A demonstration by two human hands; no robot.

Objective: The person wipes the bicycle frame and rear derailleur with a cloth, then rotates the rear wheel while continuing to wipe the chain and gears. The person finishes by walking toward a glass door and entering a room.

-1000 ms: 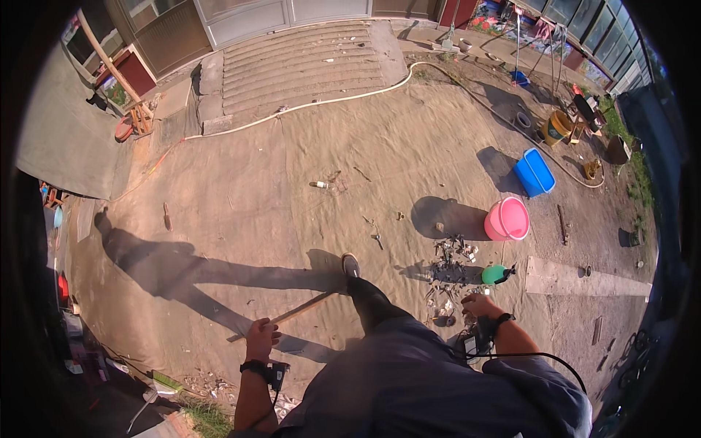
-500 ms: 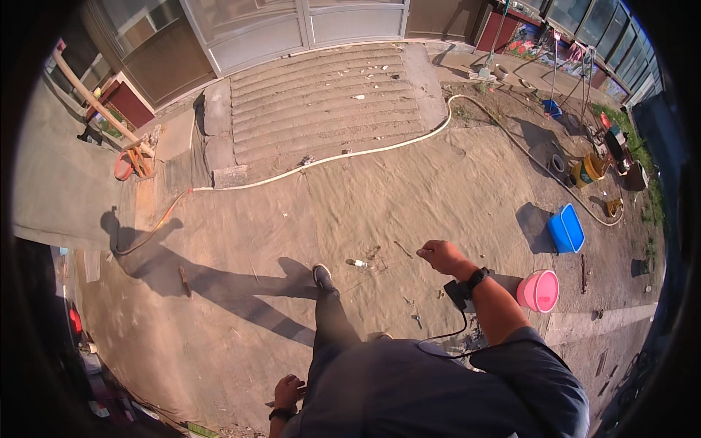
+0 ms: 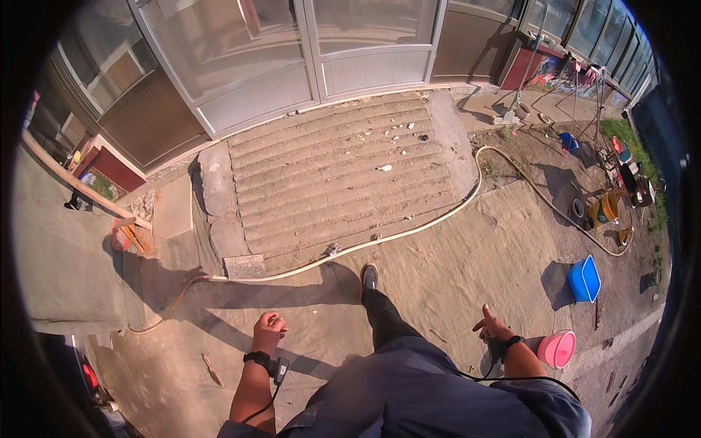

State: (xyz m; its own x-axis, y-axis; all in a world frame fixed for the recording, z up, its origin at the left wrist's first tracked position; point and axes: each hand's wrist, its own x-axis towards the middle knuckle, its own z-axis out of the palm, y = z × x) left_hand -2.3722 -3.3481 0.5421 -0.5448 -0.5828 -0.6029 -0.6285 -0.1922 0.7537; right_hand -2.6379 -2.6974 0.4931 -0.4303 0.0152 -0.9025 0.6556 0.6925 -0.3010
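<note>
My left hand (image 3: 269, 331) is held out over the ground cloth at the lower left, its fingers loosely bent and nothing visible in them. On its wrist sits a black band (image 3: 257, 358) with a small cabled box (image 3: 281, 369). My right hand (image 3: 493, 323) hangs over the cloth on the right, fingers apart, with no object showing in it. A dark wristband (image 3: 515, 340) is on that arm. Nearest to this hand stands a pink bucket (image 3: 558, 350), apart from it. My shoe (image 3: 370, 277) is planted on the cloth just short of the hose (image 3: 398, 236).
Ahead lies a ridged, cloth-covered slope (image 3: 332, 175) with scattered pale bits, below glazed doors (image 3: 318, 80). A blue tub (image 3: 584, 279) and a yellow bucket (image 3: 603, 210) stand right. A stick (image 3: 212, 370) lies left, and a wooden pole (image 3: 84, 182) leans near a grey sheet (image 3: 58, 270).
My view has moved forward, toward the doors. My left hand has come up and forward; my right hand has dropped back and its fingers have spread. One foot has stepped nearer the hose.
</note>
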